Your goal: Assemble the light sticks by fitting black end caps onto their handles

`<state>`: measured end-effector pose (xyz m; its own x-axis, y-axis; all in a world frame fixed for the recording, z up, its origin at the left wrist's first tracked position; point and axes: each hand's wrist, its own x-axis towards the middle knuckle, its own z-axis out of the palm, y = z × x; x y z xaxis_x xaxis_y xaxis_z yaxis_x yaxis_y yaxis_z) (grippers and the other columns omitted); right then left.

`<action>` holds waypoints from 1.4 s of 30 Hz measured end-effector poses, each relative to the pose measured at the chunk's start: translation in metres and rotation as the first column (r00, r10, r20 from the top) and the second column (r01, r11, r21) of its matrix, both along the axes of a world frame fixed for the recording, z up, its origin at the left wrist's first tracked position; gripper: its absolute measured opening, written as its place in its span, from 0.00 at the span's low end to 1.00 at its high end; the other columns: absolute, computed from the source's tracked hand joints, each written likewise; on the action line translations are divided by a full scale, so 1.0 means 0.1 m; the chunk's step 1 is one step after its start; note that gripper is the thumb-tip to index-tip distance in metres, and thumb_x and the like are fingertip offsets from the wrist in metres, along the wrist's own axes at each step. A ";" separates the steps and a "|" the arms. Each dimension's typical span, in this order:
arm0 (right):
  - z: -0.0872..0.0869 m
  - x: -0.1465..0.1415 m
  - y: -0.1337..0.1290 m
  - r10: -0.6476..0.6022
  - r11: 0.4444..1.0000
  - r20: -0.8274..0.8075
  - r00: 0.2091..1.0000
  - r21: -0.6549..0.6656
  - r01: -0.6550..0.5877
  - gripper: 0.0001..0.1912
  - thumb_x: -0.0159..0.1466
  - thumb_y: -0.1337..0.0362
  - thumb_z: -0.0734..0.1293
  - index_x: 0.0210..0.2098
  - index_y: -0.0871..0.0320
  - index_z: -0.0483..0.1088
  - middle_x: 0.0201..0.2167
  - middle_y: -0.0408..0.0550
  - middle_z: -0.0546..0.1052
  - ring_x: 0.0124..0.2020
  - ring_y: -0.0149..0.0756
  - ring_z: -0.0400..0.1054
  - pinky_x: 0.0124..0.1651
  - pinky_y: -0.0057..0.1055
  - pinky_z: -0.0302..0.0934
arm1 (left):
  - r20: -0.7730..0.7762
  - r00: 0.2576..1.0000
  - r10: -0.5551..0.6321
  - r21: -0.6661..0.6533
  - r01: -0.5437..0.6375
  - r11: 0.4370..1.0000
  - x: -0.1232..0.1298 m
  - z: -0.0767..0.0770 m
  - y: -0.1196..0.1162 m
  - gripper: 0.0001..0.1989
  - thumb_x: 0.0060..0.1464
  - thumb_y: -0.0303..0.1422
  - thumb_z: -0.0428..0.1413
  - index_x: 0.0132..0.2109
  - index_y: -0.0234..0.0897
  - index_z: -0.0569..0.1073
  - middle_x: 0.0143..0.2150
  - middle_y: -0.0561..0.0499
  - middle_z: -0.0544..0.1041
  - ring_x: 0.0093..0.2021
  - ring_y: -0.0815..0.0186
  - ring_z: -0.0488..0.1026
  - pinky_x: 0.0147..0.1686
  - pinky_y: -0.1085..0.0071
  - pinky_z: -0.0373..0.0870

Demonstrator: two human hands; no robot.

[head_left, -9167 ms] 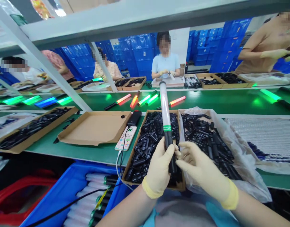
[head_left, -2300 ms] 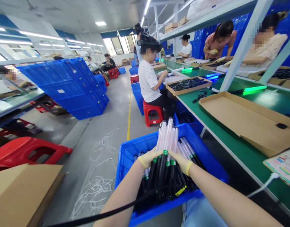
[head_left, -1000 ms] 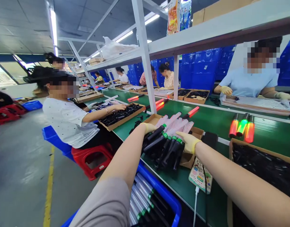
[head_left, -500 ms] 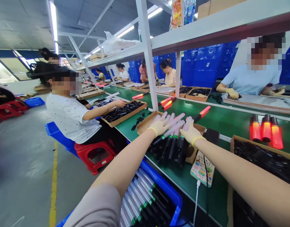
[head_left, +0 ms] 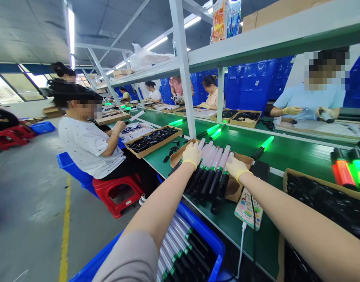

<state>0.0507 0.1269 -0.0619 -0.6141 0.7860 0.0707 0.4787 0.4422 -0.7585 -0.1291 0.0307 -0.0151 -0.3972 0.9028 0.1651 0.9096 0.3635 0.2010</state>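
Observation:
Several light batons [head_left: 211,172], with pale clear tubes, green rings and black handles, lie side by side over a cardboard tray [head_left: 182,150]. My left hand [head_left: 192,155], in a thin cream glove, grips the left side of the row near the tubes. On the right side, my right hand [head_left: 236,168], gloved the same way, closes on the outermost tubes. The handles point toward me, over the table edge. Some fingertips are hidden behind the tubes. Below, a blue bin [head_left: 218,250] holds more batons [head_left: 180,246] of the same kind.
A phone [head_left: 249,209] with a white cable lies right of the batons, beside a black box [head_left: 260,169]. Trays of black parts [head_left: 323,203] flank me. Lit batons [head_left: 263,147] lie on the green belt [head_left: 238,133]. A white post [head_left: 186,78] rises ahead; a co-worker [head_left: 83,137] sits left.
The batons between my hands have spread into a flatter, more even row. Lit batons on the belt turned from red to green; the group at right shifted right. The left co-worker's hand drew back.

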 end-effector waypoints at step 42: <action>0.34 -0.12 -1.55 0.378 0.705 0.230 0.897 0.556 -0.440 0.29 0.70 0.54 0.55 0.66 0.62 0.57 0.68 0.56 0.54 0.69 0.48 0.42 0.68 0.48 0.38 | 0.217 0.963 0.160 0.493 -0.250 0.833 0.07 -0.50 -1.79 0.22 0.69 0.37 0.38 0.62 0.40 0.66 0.64 0.49 0.66 0.66 0.65 0.58 0.67 0.64 0.52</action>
